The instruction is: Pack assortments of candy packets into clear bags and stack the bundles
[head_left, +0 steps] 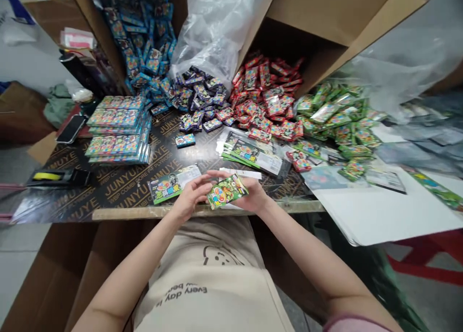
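Close to the table's front edge, a small green printed packet [227, 191] is held up between both hands. My right hand [252, 193] grips its right end, with most of those fingers hidden behind it. The fingers of my left hand [192, 193] are bent against the packet's left end. Beside my left hand lies a flat green-printed card sleeve [165, 186] on the dark table. Just beyond my hands is a fanned stack of similar flat sleeves [249, 151]. A white strip [241, 173] shows behind my right hand.
Heaps of blue packets [152, 62], purple packets [202, 96], red packets [264, 96] and green packets [340, 110] spread along the back, partly in cardboard boxes [307, 9]. Stacked blue sets [117, 129], a phone [71, 128] and a black tape dispenser [60, 178] are left; white sheets [383, 206] right.
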